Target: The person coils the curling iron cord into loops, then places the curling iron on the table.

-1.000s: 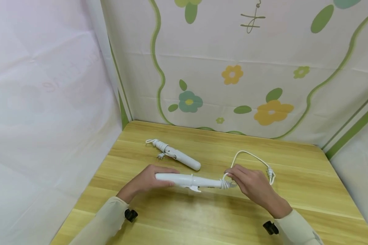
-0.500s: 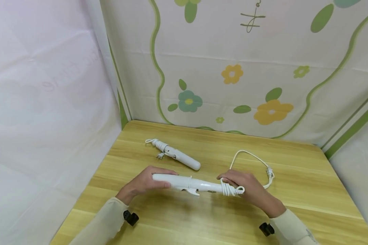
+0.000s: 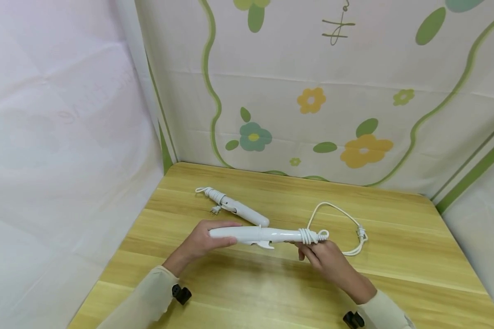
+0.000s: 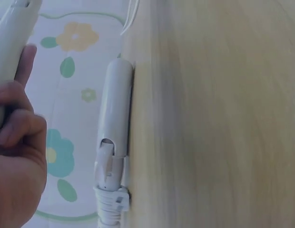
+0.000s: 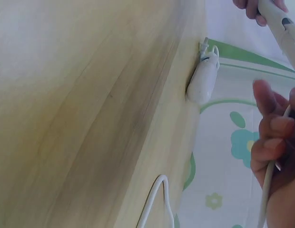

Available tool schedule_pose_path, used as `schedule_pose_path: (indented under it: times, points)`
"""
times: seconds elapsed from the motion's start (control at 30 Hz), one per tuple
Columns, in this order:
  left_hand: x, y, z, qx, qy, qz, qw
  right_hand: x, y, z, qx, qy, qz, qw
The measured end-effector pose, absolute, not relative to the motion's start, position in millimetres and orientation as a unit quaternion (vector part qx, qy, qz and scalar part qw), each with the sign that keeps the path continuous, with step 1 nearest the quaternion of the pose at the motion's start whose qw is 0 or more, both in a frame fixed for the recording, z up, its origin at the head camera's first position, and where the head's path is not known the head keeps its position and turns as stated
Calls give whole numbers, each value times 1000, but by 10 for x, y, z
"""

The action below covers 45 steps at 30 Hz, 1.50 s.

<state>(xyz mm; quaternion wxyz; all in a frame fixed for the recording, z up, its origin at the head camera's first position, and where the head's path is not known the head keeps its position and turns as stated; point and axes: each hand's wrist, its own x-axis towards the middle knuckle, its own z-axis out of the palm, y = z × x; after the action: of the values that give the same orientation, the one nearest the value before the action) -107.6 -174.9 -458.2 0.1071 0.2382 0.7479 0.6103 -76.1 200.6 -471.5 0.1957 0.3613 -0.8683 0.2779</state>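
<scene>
A white curling iron (image 3: 280,235) is held level above the table in the head view, its clip lever facing the near side. My left hand (image 3: 203,241) grips its thick barrel end, thumb on the near side. Several turns of white cord (image 3: 308,236) circle the handle at the right end. Just below those turns, my right hand (image 3: 328,261) holds the cord; in the right wrist view the cord (image 5: 267,192) runs through its curled fingers. Behind lies a second white curling iron (image 3: 247,214), its cord wound around the handle, also seen in the left wrist view.
The free length of cord (image 3: 337,206) loops across the wooden table (image 3: 411,246) at the right, ending near its plug (image 3: 361,231). The second iron's plug (image 3: 216,210) lies beside its handle. Flower-printed cloth (image 3: 271,109) rises behind the table, with a white cloth wall at the left.
My right hand has passed the cord around the handle, from above the end to behind and then below it. The curling iron has shifted slightly up; the second one stays put.
</scene>
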Motion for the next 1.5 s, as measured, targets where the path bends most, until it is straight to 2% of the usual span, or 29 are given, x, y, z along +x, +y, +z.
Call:
schedule_pose_path:
  times: [0.27,0.57,0.87,1.0,1.13,1.27,1.5]
  points:
    - [-1053,-1653,-4533,222,766,597,83,-729,1999,-4673,326,-886,231,234]
    - [-1049,-1636,-4470,205,789,577,46,-680,2072,-4584,334,-875,167,309]
    - [-1078,-1678,-4519,156,811,564,6,-640,2285,-4557,360,-870,161,296]
    - [-1095,-1720,-4549,156,821,549,-3,-648,2377,-4525,377,-859,156,308]
    - [-1088,-1751,-4571,168,831,531,9,-714,2400,-4469,410,-829,155,348]
    - [-1066,-1760,-4578,182,827,529,47,-817,2359,-4408,432,-806,153,374]
    - [-1029,-1751,-4553,257,824,494,102,-956,2273,-4353,454,-806,166,342]
